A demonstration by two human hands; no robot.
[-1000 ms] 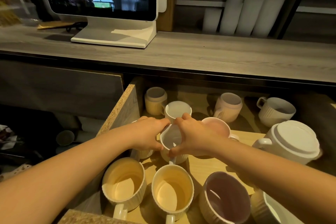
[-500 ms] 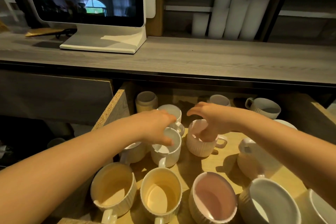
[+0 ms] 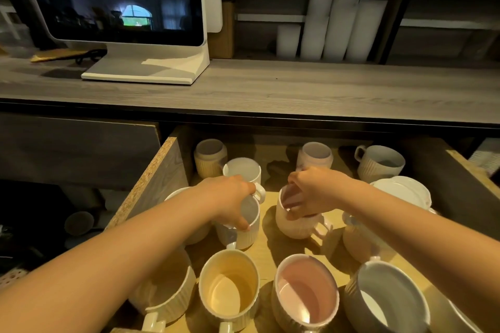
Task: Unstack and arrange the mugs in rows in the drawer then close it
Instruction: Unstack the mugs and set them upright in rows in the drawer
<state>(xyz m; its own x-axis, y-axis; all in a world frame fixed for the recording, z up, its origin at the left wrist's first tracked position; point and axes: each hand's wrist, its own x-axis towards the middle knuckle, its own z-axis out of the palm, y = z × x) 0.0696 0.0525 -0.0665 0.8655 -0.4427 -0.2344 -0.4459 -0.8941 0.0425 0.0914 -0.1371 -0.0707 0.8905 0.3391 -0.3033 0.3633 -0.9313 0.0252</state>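
Observation:
The wooden drawer [image 3: 151, 184] stands pulled out and holds several ribbed mugs. My left hand [image 3: 230, 197] grips the rim of a white mug [image 3: 249, 232] in the middle row. My right hand [image 3: 311, 192] pinches the rim of a pink mug [image 3: 297, 227] just to its right, fingers inside it. In the front row stand a cream mug [image 3: 167, 289] partly under my left arm, a yellow mug [image 3: 230, 286], a pink-lined mug [image 3: 305, 292] and a grey mug [image 3: 387, 303]. Along the back stand a yellow mug [image 3: 209, 157], a white mug [image 3: 243, 169], a pale pink mug [image 3: 315, 155] and a grey mug [image 3: 381, 161].
An upturned white mug [image 3: 400, 189] sits on another mug at the right, behind my right forearm. The grey countertop [image 3: 270, 92] overhangs the drawer's back and carries a monitor [image 3: 113, 0]. White rolls [image 3: 330, 19] stand on a shelf behind it.
My two hands have parted from one shared mug: the right hand moved right onto the pink mug, the left stayed on the white mug. The camera tilted downward.

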